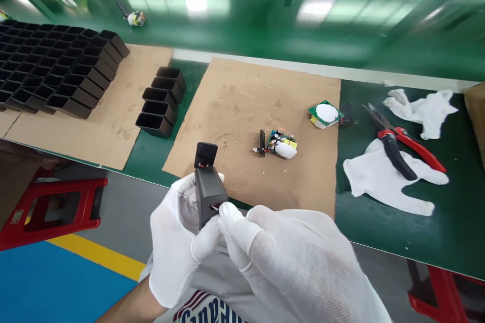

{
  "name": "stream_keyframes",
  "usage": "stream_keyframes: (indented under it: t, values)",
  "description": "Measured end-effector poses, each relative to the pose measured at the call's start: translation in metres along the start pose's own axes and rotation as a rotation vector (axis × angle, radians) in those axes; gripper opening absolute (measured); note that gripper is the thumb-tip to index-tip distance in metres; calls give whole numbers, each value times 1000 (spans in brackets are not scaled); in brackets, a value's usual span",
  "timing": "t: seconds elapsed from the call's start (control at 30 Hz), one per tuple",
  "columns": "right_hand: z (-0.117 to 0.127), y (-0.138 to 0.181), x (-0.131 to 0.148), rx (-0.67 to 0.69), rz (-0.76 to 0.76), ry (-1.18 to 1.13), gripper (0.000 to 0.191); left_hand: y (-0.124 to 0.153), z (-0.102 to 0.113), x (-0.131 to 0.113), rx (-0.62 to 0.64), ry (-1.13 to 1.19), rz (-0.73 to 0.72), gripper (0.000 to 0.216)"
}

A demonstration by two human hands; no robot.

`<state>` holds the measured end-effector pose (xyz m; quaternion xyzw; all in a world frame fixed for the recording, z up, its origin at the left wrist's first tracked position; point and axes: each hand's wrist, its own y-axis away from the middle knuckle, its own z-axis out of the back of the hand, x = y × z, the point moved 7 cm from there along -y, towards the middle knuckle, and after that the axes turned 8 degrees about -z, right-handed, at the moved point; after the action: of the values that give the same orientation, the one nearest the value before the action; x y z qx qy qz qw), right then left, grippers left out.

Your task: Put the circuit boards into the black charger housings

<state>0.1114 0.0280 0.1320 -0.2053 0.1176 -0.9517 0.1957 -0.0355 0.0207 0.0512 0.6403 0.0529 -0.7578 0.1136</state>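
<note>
Both my hands wear white gloves and meet in front of the table's near edge. My left hand (176, 242) grips a dark grey charger housing (209, 192) held upright. A small black end cap (205, 155) sticks up from its top on short wires. My right hand (288, 257) pinches at the housing's lower front, where a red wire end shows. On the brown cardboard mat (246, 111) lie a small circuit board with coloured parts (281, 144) and a green board with a white round pad (325, 113).
Rows of empty black housings (56, 68) fill the left mat, with a short stack (161, 101) beside them. Red-handled cutters (401, 144) lie over loose white gloves (390, 176) on the right. A red stool (53, 209) stands below left. A green conveyor (265, 20) runs behind.
</note>
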Motion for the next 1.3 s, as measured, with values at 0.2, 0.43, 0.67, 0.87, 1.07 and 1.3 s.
stream_keyframes:
  t: [0.2,0.43,0.67,0.87,1.07,1.3]
  values:
    - [-3,1,-2,67,53,13,22,-1,-1,0,12,-11,11,55]
    - [-10,1,0,39,59,61,28,-6,0,6,-1,9,49,59]
    - [17,12,-21,-256,-199,208,18,-15,-17,14,43,330,143,62]
    - [-21,32,-80,-239,-301,155,13,-17,-28,7,88,428,161,57]
    - [-42,38,-97,-248,-230,256,9,-18,-35,5,115,439,191,57]
    - [-26,24,-56,-321,-265,-290,40,-17,-39,2,158,489,220,56]
